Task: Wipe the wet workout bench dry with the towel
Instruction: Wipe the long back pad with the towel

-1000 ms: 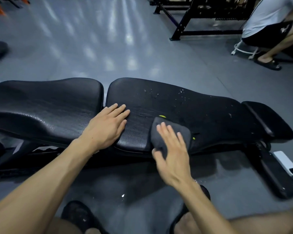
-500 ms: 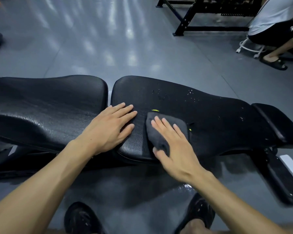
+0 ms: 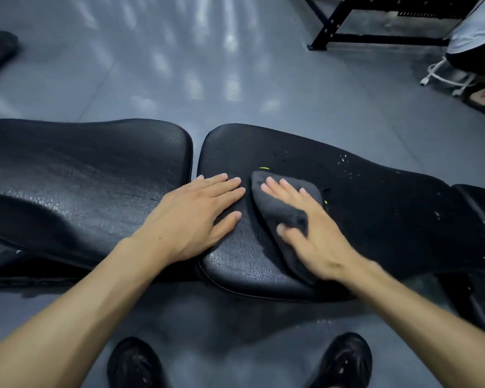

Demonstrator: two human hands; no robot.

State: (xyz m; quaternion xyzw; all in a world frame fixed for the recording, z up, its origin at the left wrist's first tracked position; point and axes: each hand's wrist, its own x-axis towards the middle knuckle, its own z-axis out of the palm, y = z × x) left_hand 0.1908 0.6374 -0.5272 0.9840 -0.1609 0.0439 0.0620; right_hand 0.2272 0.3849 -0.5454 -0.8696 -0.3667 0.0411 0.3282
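Black workout bench (image 3: pixel 375 197) with a dark grey towel (image 3: pixel 286 208) on a grey floor (image 3: pixel 179 65).
The bench's textured black pad carries white specks and small yellow-green marks beside the towel; black shoes (image 3: pixel 136 362) stand below the bench.

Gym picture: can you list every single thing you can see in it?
workout bench: one, black, two pads across the middle, white droplets on the right pad
towel: one, dark grey, on the right pad under the right hand
floor: grey, shiny, all round the bench
rack frame: one, black, top right
other person: one, white top and black shorts, top right edge
white stool frame: one, under that person
shoes: two, black, bottom
left hand: flat on the bench across the gap between the pads
right hand: presses the towel, fingers straight
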